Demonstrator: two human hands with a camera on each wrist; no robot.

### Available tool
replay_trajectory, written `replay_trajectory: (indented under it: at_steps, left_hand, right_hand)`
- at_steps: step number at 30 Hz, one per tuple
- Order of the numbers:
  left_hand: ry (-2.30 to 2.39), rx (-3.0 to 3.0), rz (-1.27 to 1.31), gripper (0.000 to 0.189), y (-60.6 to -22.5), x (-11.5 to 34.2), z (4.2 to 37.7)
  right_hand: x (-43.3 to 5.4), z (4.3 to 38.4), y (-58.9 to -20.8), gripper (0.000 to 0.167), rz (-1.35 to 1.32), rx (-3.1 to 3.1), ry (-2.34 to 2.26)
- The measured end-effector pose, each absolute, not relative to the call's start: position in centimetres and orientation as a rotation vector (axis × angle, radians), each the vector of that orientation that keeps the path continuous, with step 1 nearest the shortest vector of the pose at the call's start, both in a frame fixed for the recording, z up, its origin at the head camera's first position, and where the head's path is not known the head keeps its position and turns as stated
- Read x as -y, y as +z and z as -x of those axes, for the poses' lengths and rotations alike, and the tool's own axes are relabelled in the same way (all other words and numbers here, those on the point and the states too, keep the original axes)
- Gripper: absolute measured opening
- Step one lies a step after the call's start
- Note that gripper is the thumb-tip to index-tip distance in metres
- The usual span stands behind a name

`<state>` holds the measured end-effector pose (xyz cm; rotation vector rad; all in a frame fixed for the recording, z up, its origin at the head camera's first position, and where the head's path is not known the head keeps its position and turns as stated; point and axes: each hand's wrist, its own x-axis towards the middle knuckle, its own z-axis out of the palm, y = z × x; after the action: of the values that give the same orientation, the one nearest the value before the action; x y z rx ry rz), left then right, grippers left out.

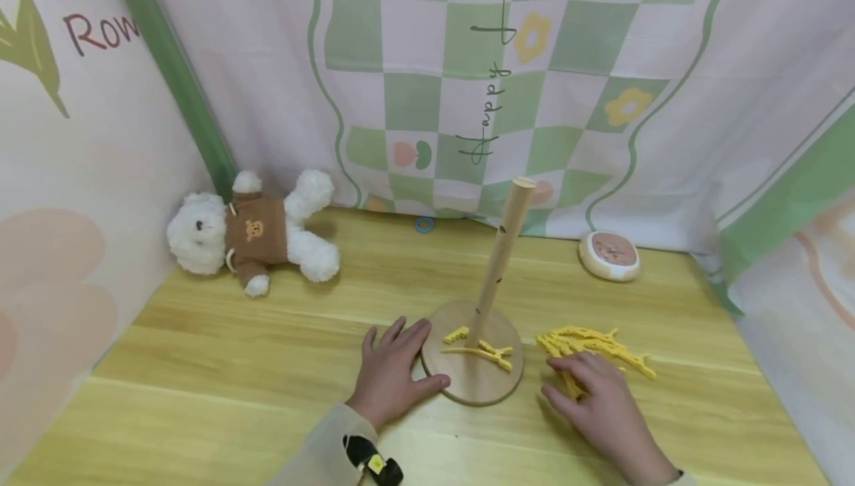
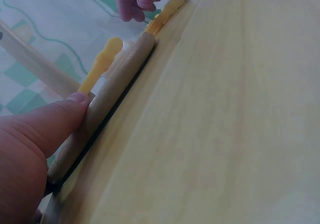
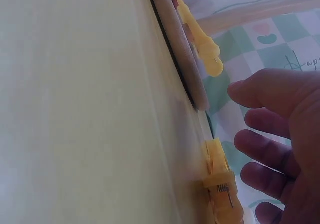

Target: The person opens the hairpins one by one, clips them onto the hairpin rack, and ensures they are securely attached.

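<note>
A round wooden base (image 1: 481, 392) with an upright wooden post (image 1: 501, 256) stands on the table. Several yellow plastic pieces (image 1: 482, 355) lie on it around the post's foot. My left hand (image 1: 394, 376) rests against the base's left rim with fingers spread, its thumb on the near edge. To the right of the base is a pile of yellow branch-shaped clips (image 1: 588, 339); a small metal spring shows on one clip (image 3: 222, 188) in the right wrist view. Over the pile's near side hovers my right hand (image 1: 601, 404), fingers loosely bent and apart, holding nothing.
A white plush toy in a brown shirt (image 1: 257, 230) lies at the back left. At the back right sits a pink-and-white clock (image 1: 611, 254). A small blue ring (image 1: 424, 225) lies by the patterned curtain (image 1: 414, 41) behind the table.
</note>
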<state>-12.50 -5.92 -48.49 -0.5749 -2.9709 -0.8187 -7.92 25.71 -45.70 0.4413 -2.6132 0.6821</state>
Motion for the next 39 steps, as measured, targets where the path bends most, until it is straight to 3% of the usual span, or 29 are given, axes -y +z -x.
replay_trajectory:
  at_steps: [25, 39]
  left_hand:
    - [-0.850, 2.960, 0.571, 0.090, -48.3, 5.9, 12.4]
    - [-0.828, 2.936, 0.585, 0.091, -48.8, 6.0, 12.5]
  right_hand:
    - [-27.5, 5.6, -45.5, 0.035, -0.134, 2.843, 0.641]
    - [-28.0, 4.2, -45.9, 0.035, -0.176, 2.872, 0.609]
